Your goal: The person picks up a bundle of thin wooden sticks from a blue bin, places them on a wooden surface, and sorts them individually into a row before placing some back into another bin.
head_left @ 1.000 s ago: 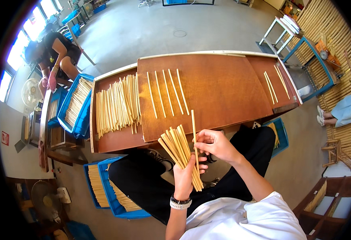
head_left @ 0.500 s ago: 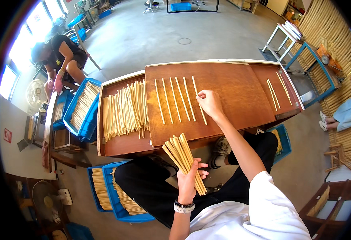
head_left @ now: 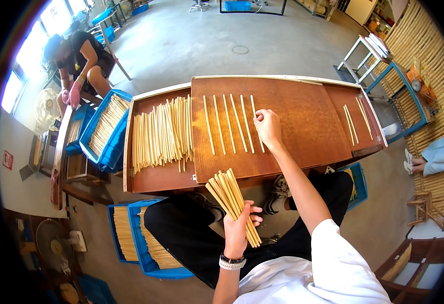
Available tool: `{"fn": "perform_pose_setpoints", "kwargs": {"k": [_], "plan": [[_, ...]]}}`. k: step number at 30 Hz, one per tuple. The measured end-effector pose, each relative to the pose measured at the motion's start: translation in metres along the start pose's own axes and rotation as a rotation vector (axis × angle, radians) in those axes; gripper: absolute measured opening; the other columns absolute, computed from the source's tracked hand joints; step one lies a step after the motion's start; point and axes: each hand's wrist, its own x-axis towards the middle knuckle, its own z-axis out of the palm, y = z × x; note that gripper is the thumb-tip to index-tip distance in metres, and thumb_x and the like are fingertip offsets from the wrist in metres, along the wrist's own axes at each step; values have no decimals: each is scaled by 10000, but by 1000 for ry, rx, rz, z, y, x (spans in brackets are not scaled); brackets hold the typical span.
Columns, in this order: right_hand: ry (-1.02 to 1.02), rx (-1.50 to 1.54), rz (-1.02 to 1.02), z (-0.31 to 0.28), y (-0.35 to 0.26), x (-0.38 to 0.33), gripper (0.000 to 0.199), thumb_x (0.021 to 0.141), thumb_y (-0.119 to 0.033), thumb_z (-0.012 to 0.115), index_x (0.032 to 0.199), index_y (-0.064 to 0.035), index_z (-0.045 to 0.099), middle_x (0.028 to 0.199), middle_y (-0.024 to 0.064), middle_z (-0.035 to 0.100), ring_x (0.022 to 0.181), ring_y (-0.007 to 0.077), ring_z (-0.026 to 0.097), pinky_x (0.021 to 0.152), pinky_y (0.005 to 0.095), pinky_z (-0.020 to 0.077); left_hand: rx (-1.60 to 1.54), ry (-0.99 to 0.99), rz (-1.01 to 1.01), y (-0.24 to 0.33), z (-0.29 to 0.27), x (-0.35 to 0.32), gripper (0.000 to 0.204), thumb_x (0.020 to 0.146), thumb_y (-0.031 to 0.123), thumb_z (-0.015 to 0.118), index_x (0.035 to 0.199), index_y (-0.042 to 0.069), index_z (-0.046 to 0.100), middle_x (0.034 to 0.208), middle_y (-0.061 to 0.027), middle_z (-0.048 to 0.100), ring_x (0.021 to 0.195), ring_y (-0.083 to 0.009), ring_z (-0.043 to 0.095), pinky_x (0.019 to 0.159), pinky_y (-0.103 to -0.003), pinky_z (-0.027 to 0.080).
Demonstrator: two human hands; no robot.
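Six sticks (head_left: 238,123) laid out in a spaced row on the bench (head_left: 305,121). Right hand (head_left: 268,127) pinched in at the rightmost stick (head_left: 261,138); can't tell if gripped. Left hand (head_left: 237,231) closed round a bundle (head_left: 225,190), not laid out. Pile (head_left: 164,134) left of row.

Upper-left windows (head_left: 12,93) glare white; straight edges bend toward black corners.

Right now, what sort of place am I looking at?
Likely a small workshop: thin sticks are piled and laid out on a brown worktable, blue crates hold more, and another person bends over nearby.
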Motion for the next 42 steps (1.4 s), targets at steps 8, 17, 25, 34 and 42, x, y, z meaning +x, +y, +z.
{"fn": "perform_pose_setpoints", "kwargs": {"k": [8,17,25,34,42], "plan": [[5,0,-21,-9,0,3,189,782,-96,735,932,9,690,822,142,661,758,314,652,704,400,517,-5,5,-1,1,2,0,194,995,161,562,1077,-15,574,875,-110,676,648,-132,621,575,-246,503],[-638,584,148,-83,-58,-100,200,934,-125,630,1097,-13,661,880,17,658,739,66,571,649,225,474,-14,-39,49,5,4,-1,158,989,113,552,1087,-9,573,816,-73,617,612,-120,565,548,-242,468],[-806,913,485,-134,-60,-169,125,928,-74,641,971,43,627,737,19,615,598,49,536,568,207,459,2,-145,6,-9,21,-3,159,1014,108,498,1092,-9,572,847,-94,657,627,-132,608,553,-247,486],[-649,815,467,-152,-51,-174,105,920,-79,661,940,19,629,805,19,648,711,39,580,609,194,484,73,-152,1,-15,34,-10,237,1028,151,482,1186,-15,547,971,-129,686,699,-164,668,577,-251,524],[-624,908,459,-155,-49,-183,129,932,-86,648,958,39,633,818,24,646,728,47,572,609,213,490,105,-137,9,-20,34,-12,228,1031,158,475,1181,1,545,931,-99,656,702,-159,651,574,-257,517]]}}
